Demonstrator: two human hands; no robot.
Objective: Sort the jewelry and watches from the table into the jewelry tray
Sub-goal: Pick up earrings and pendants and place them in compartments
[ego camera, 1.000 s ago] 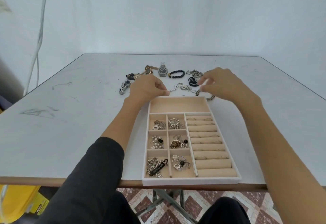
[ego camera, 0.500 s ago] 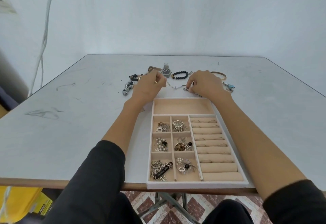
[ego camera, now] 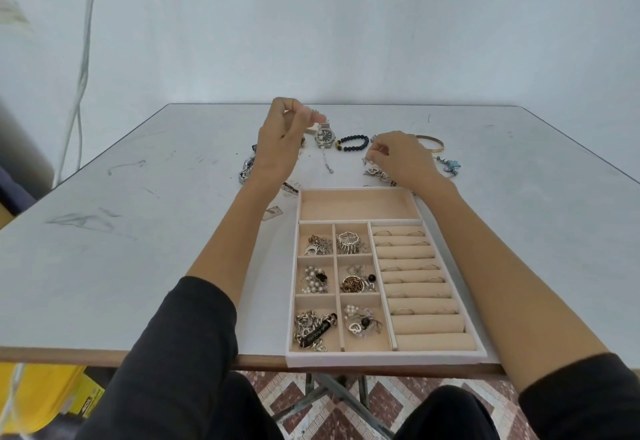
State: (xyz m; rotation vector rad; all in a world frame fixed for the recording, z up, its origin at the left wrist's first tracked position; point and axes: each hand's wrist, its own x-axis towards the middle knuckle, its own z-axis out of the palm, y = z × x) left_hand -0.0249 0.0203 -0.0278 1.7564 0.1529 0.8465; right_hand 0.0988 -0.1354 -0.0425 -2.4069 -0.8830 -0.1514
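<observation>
My left hand is raised above the table, thumb and forefinger pinched on a thin silver chain that hangs down to the tabletop. My right hand rests low beyond the tray's far right corner. Its fingers curl onto a pile of silver jewelry, and I cannot tell whether they hold a piece. The beige jewelry tray lies at the near table edge. Its long top compartment is empty, the small compartments hold jewelry, and the ring rolls carry rings.
Beyond the hands lie a silver watch, a black bead bracelet, a gold bangle and a turquoise piece. Another watch lies left of my left wrist. Small metal pieces sit beside the tray.
My left hand has risen and lifted the silver chain, which now dangles from it alone. My right hand has let go of the chain and moved right onto the jewelry pile.
</observation>
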